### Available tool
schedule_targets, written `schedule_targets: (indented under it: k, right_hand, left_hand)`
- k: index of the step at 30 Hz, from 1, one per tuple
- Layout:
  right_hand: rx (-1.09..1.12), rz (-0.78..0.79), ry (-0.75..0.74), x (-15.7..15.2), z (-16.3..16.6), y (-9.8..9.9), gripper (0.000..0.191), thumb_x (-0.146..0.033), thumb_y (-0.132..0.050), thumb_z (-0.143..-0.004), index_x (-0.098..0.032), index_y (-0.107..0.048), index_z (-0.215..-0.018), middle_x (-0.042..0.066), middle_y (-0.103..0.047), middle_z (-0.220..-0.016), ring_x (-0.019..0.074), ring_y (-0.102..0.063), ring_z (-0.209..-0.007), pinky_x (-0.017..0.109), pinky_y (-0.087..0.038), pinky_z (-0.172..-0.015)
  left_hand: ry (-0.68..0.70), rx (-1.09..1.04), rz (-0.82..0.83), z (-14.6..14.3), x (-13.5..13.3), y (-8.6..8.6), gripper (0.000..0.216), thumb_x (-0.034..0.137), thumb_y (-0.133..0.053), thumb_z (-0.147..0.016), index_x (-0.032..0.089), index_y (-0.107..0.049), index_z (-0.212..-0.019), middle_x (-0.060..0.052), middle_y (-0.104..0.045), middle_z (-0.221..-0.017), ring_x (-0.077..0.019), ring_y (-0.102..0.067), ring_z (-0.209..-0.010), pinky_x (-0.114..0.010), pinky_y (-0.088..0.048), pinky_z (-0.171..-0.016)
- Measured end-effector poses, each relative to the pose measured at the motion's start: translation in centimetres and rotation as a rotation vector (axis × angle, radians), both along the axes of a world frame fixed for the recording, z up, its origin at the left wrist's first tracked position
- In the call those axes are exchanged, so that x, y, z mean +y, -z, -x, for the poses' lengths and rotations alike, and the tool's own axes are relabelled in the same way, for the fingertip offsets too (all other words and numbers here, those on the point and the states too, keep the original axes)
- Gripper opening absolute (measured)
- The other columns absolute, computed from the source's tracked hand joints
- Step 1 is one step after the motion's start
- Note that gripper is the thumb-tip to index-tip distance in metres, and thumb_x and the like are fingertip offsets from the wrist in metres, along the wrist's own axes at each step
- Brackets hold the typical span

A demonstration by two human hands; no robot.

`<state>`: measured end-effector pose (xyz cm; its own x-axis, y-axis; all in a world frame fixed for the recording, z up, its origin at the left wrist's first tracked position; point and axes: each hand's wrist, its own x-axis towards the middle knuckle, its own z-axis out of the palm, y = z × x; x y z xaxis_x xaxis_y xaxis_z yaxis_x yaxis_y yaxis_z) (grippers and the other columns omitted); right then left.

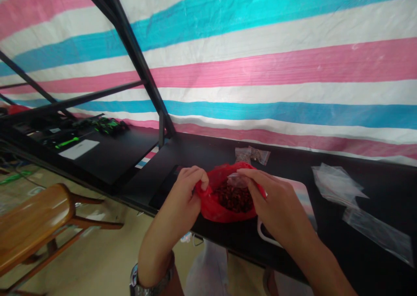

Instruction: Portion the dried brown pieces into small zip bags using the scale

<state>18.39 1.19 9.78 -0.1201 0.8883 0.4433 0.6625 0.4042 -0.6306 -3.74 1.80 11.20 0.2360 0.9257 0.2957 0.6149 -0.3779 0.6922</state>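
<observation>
An open red plastic bag (216, 215) lies on the black table, filled with small dark brown dried pieces (236, 202). My left hand (187, 189) pinches the bag's rim at its left side. Over the bag's mouth, my right hand (273, 196) grips a small clear plastic bag (237, 181) between thumb and fingers, its lower part close to the brown pieces. Whether that small bag has anything in it is hard to tell. Just behind the red bag are two small zip bags (259, 155) with brownish contents.
Flat clear plastic bags (339, 183) lie in a loose pile at the right. A pale, white-rimmed board (304, 196) is partly under my right arm. Black frame posts (137, 52) rise at the left before a striped sheet. A wooden chair (35, 222) stands lower left.
</observation>
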Motion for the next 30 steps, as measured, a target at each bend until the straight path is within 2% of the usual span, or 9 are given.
schedule_targets:
  k: [7,10,17,22,25,27,30]
  right_hand:
    - [-0.074,0.006,0.064,-0.2,0.4,0.2,0.039,-0.021,-0.049,-0.104,-0.03,-0.084,-0.119,0.005,-0.087,-0.112,0.0269,-0.084,-0.095,0.038,-0.064,-0.082]
    - [-0.069,-0.037,0.1,0.0,0.6,0.5,0.038,-0.024,-0.05,-0.105,-0.03,-0.083,-0.123,0.005,-0.086,-0.115,0.0277,-0.083,-0.099,0.039,-0.063,-0.084]
    - [0.053,-0.051,0.073,0.2,0.9,0.4,0.032,-0.027,-0.054,-0.103,-0.028,-0.083,-0.116,0.005,-0.085,-0.117,0.0276,-0.081,-0.103,0.041,-0.063,-0.091]
    - [0.134,-0.024,0.094,-0.1,1.0,0.0,0.028,-0.028,-0.057,-0.102,-0.03,-0.082,-0.115,0.002,-0.086,-0.112,0.0254,-0.082,-0.098,0.04,-0.063,-0.093]
    - [0.146,0.002,0.093,0.0,0.9,0.1,0.029,-0.029,-0.057,-0.103,-0.03,-0.081,-0.118,0.002,-0.086,-0.113,0.026,-0.082,-0.101,0.041,-0.063,-0.093]
    - [0.146,0.024,0.091,0.1,0.8,0.2,0.03,-0.03,-0.057,-0.104,-0.031,-0.081,-0.121,0.002,-0.086,-0.115,0.0263,-0.082,-0.102,0.041,-0.062,-0.092]
    - [0.14,0.021,0.092,0.1,0.7,0.2,0.029,-0.029,-0.058,-0.103,-0.031,-0.082,-0.119,0.002,-0.086,-0.114,0.0257,-0.082,-0.099,0.039,-0.062,-0.091]
  left_hand:
    - [0.01,-0.069,-0.01,0.3,-0.5,-0.3,0.023,0.001,-0.043,-0.073,0.024,-0.043,-0.074,-0.002,-0.059,-0.088,-0.0217,-0.054,-0.092,-0.034,-0.04,-0.082]
    - [0.017,-0.066,-0.003,0.3,-0.6,-0.3,0.023,0.001,-0.043,-0.074,0.024,-0.044,-0.075,-0.002,-0.061,-0.09,-0.0214,-0.054,-0.094,-0.034,-0.04,-0.084]
    - [0.03,-0.075,0.032,0.4,-0.9,-0.3,0.021,0.003,-0.045,-0.076,0.025,-0.047,-0.076,-0.002,-0.062,-0.089,-0.0216,-0.056,-0.093,-0.035,-0.042,-0.083]
    - [0.103,-0.109,0.029,0.4,-1.7,-0.7,0.031,0.003,-0.045,-0.082,0.027,-0.062,-0.094,-0.002,-0.07,-0.108,-0.0217,-0.062,-0.112,-0.036,-0.048,-0.098]
    - [0.044,-0.19,-0.035,0.2,-1.9,-1.0,0.035,0.003,-0.044,-0.082,0.026,-0.063,-0.098,-0.003,-0.071,-0.114,-0.022,-0.064,-0.12,-0.037,-0.049,-0.104]
    - [-0.038,-0.221,-0.083,-0.1,-1.7,-1.1,0.031,0.005,-0.045,-0.087,0.026,-0.064,-0.099,-0.003,-0.071,-0.112,-0.0214,-0.066,-0.116,-0.036,-0.051,-0.102]
    - [-0.108,-0.185,-0.103,-0.8,-1.1,-0.9,0.02,0.018,-0.051,-0.101,0.026,-0.069,-0.106,-0.003,-0.072,-0.112,-0.0206,-0.067,-0.11,-0.036,-0.053,-0.099]
